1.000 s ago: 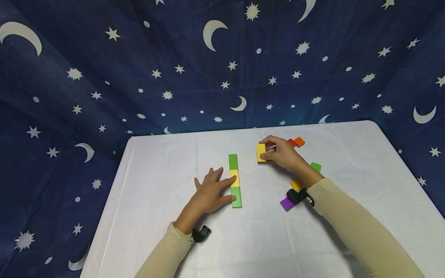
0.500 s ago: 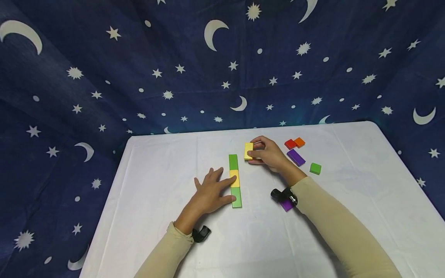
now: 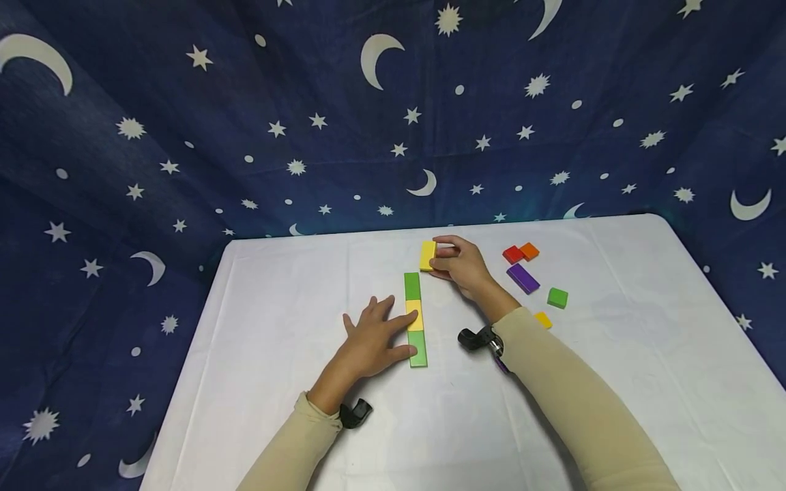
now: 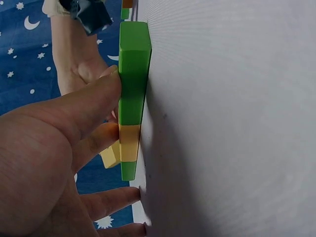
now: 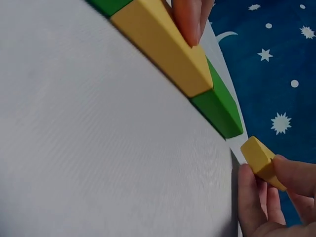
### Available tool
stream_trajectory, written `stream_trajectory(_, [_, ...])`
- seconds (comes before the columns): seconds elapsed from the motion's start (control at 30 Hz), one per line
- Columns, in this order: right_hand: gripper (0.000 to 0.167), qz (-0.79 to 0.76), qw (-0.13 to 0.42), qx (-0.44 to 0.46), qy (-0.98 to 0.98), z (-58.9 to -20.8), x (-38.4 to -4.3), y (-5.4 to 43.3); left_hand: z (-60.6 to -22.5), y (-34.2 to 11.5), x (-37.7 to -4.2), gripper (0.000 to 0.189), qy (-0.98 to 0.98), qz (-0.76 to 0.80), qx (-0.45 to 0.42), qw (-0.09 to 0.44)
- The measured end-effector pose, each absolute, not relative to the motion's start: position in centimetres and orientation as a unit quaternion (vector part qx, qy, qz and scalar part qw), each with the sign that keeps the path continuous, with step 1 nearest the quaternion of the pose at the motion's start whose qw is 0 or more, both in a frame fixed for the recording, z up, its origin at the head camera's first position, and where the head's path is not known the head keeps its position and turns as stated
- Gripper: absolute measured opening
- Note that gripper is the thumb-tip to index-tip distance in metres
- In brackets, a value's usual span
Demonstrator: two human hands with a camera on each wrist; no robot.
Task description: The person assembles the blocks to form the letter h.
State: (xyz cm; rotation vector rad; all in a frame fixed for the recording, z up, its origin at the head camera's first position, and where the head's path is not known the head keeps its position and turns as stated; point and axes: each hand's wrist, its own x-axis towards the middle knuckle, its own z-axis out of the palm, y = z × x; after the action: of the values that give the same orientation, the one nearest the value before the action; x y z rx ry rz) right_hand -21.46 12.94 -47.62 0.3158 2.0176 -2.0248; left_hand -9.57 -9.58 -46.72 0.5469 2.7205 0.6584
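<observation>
A row of three blocks lies end to end on the table: a green block [image 3: 412,286] at the far end, a yellow block [image 3: 414,315] in the middle and another green block [image 3: 417,356] nearest me. My left hand [image 3: 368,341] lies over the row's left side with fingers spread; its index fingertip touches the middle yellow block and its thumb the near green one. Pinched between the thumb and fingers of my right hand [image 3: 463,267] is a loose yellow block [image 3: 428,256], just beyond the row's far end and apart from it, as the right wrist view also shows.
To the right lie a red block [image 3: 512,254], an orange block [image 3: 529,251], a purple block [image 3: 523,279], a green block [image 3: 557,298] and a yellow-orange block [image 3: 543,320]. Another purple block [image 3: 502,365] is mostly hidden under my right forearm. A starry curtain [image 3: 344,136] hangs behind the table.
My right hand has carried the yellow block leftward and slightly away from me, from right of the row to its far end. The left hand and the row have stayed still.
</observation>
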Motion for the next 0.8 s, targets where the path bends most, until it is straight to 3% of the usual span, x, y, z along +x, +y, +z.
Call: stream_trajectory(0.8, [0.055,-0.644,0.105,0.061,0.755,-48.3,-22.5,10.5,-46.5,-9.8,-9.5,0.063,0.942,0.232,0.194,0.144])
